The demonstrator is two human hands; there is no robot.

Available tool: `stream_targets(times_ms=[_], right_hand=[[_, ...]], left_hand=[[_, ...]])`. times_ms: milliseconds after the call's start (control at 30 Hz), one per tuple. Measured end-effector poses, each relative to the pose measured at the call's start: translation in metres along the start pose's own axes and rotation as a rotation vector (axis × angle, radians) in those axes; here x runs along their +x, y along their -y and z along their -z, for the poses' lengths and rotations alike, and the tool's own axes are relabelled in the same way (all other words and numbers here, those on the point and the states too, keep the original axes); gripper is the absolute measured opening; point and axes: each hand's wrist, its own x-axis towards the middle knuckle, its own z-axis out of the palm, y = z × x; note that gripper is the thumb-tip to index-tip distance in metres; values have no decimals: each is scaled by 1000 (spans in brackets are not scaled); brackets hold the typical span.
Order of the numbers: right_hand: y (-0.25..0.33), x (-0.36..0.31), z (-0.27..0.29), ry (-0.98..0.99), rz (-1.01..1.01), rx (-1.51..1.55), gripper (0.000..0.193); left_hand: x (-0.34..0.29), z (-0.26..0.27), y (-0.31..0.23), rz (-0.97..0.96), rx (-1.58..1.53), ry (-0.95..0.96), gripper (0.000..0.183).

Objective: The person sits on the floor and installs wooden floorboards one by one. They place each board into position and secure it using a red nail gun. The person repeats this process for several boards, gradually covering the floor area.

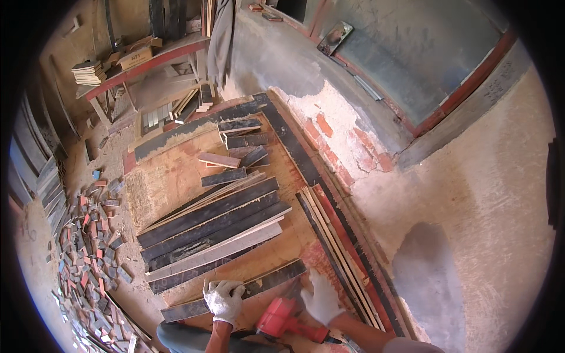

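Note:
My left hand (223, 300), in a white glove, lies over a dark wooden plank (273, 279) with its fingers bent over it. The plank runs slantwise across the near part of the work surface. To the right, my right hand (322, 299), gloved too, has its fingers stretched out beside the plank's right end, holding nothing I can see. Between the hands, close to my legs, sits a red power tool (279, 317); its grey front end is blurred near the plank. Beyond my left hand several dark planks (212, 217) lie side by side.
Shorter blocks (244, 141) lie farther back on the worn wooden board (170, 170). Long narrow strips (335, 253) are stacked at the right. Many small offcuts (97, 253) cover the floor at left. A red-edged bench (159, 57) stands behind, and a wall with crumbling plaster (335, 129) at right.

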Motion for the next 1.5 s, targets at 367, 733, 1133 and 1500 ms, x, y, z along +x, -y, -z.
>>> stream_targets(times_ms=[367,733,1133,1500], right_hand=[[-26,-102,-98,347,-189,-315,105],[8,-65,84,569,-570,404,11],[23,15,118,456,-591,693,9],[40,17,127,427,-628,717,26]], left_hand=[[4,1,10,-15,25,21,6],[3,-8,7,21,29,42,5],[3,-9,8,29,41,44,4],[2,-8,11,24,48,66,7]])
